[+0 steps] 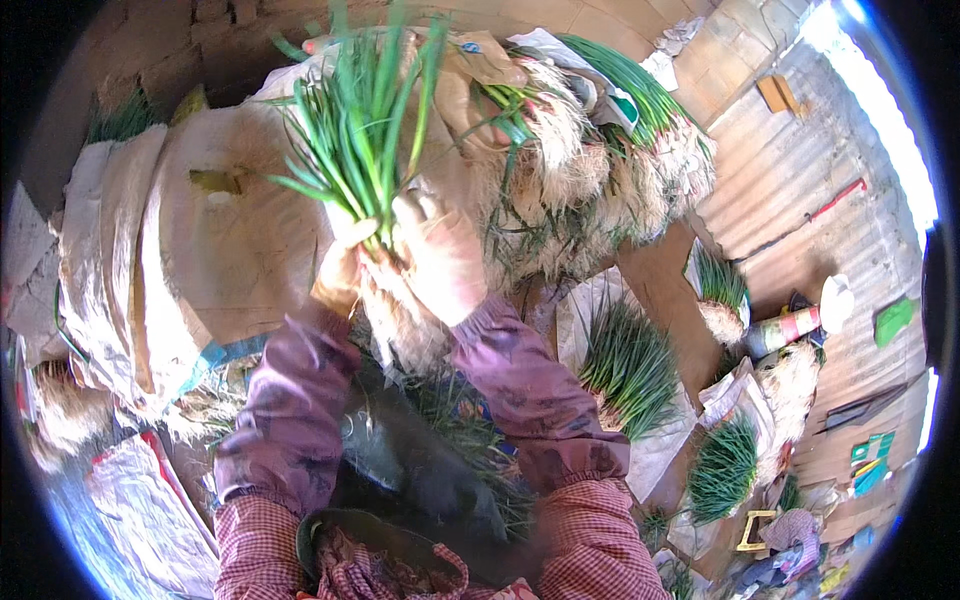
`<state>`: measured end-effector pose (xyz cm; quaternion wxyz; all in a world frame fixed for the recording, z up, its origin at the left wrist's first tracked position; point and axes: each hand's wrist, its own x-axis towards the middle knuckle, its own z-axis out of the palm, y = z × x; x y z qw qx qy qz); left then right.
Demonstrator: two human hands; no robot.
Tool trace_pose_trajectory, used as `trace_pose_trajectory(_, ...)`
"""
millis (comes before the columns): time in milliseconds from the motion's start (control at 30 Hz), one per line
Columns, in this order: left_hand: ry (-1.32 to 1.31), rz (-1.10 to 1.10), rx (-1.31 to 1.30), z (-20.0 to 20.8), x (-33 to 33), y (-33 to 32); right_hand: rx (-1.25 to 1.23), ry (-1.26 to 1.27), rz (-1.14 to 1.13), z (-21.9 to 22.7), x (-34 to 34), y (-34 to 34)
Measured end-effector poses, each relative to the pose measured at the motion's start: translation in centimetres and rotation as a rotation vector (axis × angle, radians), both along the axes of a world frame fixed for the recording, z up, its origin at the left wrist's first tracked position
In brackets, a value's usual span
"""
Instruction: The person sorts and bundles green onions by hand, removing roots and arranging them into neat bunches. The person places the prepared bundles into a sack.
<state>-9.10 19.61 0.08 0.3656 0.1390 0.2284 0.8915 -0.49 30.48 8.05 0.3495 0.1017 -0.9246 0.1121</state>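
Note:
Upright in front of me is a bunch of green onions (368,135), its leaves pointing away and its pale stringy roots hanging toward me. My left hand (342,268) is closed round the left side of the bunch, just above the roots. My right hand (438,255) wraps the other side at the same height, its fingers partly hidden by the stalks. The leaf tips are slightly blurred. Behind the hands lies a heap covered with beige sacking (250,250). Beside it at the right is a pile of rooty green onions (640,165).
At the right, green onion bundles (630,365) lie on white sacks, with another bundle (722,470) nearer. A red-and-white cylinder (785,330) stands by the corrugated wall (800,210). A yellow-framed stool (752,530) is at the lower right. A white sack (150,505) lies at the left.

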Motion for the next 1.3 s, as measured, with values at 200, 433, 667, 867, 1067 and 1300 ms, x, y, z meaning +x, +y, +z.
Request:
trace_pose_trajectory(200, -0.093, 0.086, 0.206, -3.3, 5.5, -6.0, -0.393, -0.388, 0.34, -1.3, 1.8, -2.3)
trace_pose_trajectory(433, -0.21, 0.12, 0.226, -3.8, 5.3, -7.7, -0.885, -0.195, 0.148, -6.4, 5.8, 3.3)
trace_pose_trajectory(667, -0.115, -0.091, 0.232, -5.0, 6.4, -5.7, -2.038, -0.147, 0.723, -9.8, 9.6, -5.1)
trace_pose_trajectory(867, -0.272, -0.04, 0.197, -6.3, 8.8, -2.6, -0.869, 0.084, 0.186, -9.8, 5.6, -3.9)
trace_pose_trajectory(1067, -0.039, 0.031, 0.029, -5.0, 9.6, -2.2, -1.519, 0.051, 0.221, -5.9, 7.8, -6.2)
trace_pose_trajectory(1300, -0.283, -0.047, 0.108, -6.2, 9.6, -2.8, -0.629, 0.06, 0.057, -9.1, 6.5, -3.2)
